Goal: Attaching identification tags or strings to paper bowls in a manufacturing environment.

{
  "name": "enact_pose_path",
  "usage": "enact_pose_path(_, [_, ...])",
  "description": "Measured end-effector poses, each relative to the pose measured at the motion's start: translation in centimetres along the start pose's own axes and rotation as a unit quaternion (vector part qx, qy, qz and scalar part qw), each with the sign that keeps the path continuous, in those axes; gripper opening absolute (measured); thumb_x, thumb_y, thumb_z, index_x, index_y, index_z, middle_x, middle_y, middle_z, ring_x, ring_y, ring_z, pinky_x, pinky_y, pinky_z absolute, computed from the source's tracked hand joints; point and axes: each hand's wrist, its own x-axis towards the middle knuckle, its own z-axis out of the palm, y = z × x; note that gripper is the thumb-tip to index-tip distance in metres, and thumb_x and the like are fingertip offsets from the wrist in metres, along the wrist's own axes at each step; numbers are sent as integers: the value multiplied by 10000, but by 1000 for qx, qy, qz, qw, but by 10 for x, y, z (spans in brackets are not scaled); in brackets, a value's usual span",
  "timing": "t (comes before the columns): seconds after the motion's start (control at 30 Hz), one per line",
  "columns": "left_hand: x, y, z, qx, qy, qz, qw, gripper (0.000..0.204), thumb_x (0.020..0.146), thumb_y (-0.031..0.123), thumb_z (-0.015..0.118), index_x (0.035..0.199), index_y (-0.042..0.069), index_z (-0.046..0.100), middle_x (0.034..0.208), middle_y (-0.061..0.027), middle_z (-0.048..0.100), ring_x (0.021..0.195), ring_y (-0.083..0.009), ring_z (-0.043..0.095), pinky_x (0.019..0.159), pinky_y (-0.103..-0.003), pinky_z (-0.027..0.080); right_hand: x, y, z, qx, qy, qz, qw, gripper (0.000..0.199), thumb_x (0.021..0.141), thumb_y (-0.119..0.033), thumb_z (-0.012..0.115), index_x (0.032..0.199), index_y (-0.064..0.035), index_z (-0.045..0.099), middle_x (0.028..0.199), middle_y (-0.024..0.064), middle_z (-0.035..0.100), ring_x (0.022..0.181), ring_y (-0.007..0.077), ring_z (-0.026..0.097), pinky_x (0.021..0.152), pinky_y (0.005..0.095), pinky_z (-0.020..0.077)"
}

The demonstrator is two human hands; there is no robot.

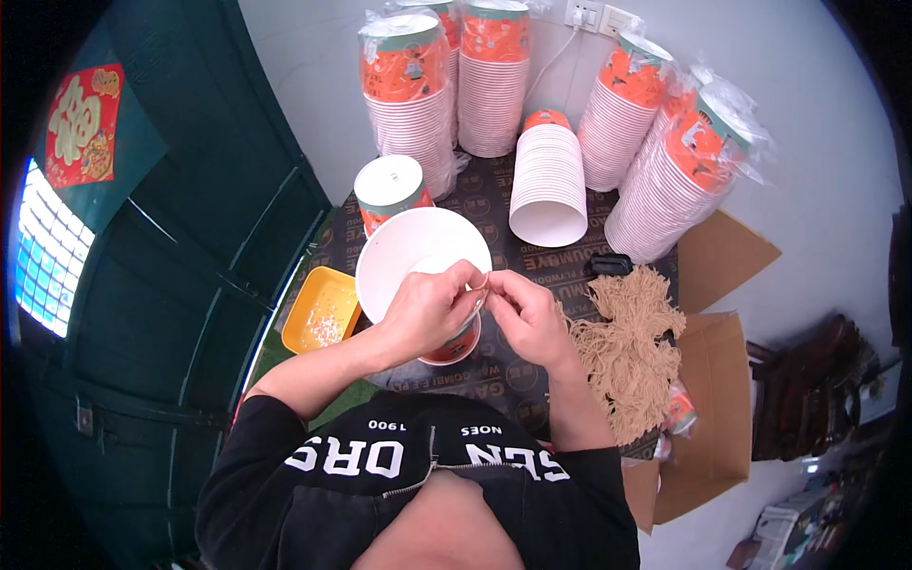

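Dark worktop (508, 366), pale wall (304, 66), green door (204, 275). I'm seeing a round bucket (399, 256), plain white inside; left hand (429, 309) and right hand (527, 318) pinching thin string (486, 281) right by it.

Gap btwn bucket (408, 252) & lying cups (549, 176), bagged stacks (494, 90) blocking bhnd.

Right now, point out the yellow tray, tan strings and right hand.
Yellow tray (326, 281): head view, far inner wall.
Tan strings (622, 359): head view, middle strands.
Right hand (528, 319): head view, its back.
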Motion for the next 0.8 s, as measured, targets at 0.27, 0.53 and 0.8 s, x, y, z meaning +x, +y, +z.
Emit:
enact_pose_path(0.27, [-1,4,-3,8,-21,6,1000,98,890,106,663,928,40,601,670,-172,656,643,-368,680,582,-419,545,-4,9,-1,135,-24,77,988,100,932,8,571,1024,31,598,845,24,633,761,52,559,656,237,476])
enact_pose_path(0.53, [3,3,-5,-27,-29,2,999,86,885,91,663,921,40,603,664,-166,654,650,-364,683,596,-419,545,-10,21,-3,157,-28,111,981,84,960,24,544,1040,17,571,959,23,617,879,61,582,783,201,479])
enact_pose_path(0.8, [2,-1,-1,3,-7,49,999,103,886,76,658,935,56,570,667,-149,658,632,-348,685,562,-407,546,-8,10,3,178,22,77,981,179,953,20,544,1120,37,608,932,16,634,810,41,558,705,201,472])
